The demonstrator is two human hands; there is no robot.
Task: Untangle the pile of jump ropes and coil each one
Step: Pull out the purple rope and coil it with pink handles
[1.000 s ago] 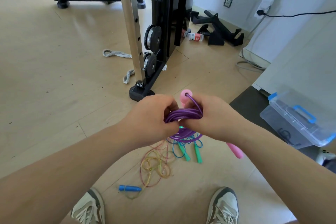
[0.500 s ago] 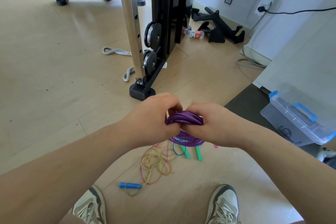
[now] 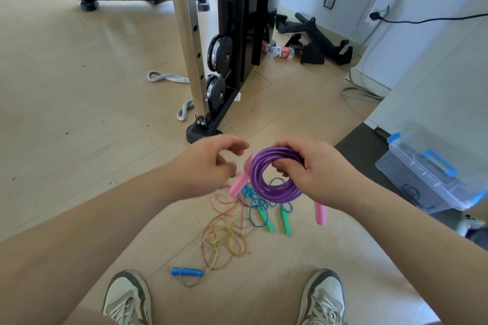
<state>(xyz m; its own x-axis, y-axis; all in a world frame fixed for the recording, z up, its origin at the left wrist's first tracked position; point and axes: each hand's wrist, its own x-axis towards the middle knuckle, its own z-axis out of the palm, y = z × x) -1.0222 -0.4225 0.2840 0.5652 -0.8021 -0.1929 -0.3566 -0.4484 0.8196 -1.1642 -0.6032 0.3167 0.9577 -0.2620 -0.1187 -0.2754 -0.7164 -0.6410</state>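
**Though coiled, purple jump rope point(image 3: 277, 192) looked springy**

As seen from the head camera, the right hand point(image 3: 314, 169) gripped the purple jump rope by its coil's upper side, above the floor point(image 3: 79, 113), with the pink handles point(image 3: 320, 212) dangling. The left hand point(image 3: 208, 166) hung slack just beside, holding nothing. That thin cord looked light, slick and springy; pinching all loops together seemed wisest.

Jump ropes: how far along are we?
Done: the purple plastic rope with pink handles is wound into a coil. In hand: the right hand grips that coil; the left hand is empty. Left: the blue cord with green handles and the thin rainbow cord with a blue handle lie loose on the floor.
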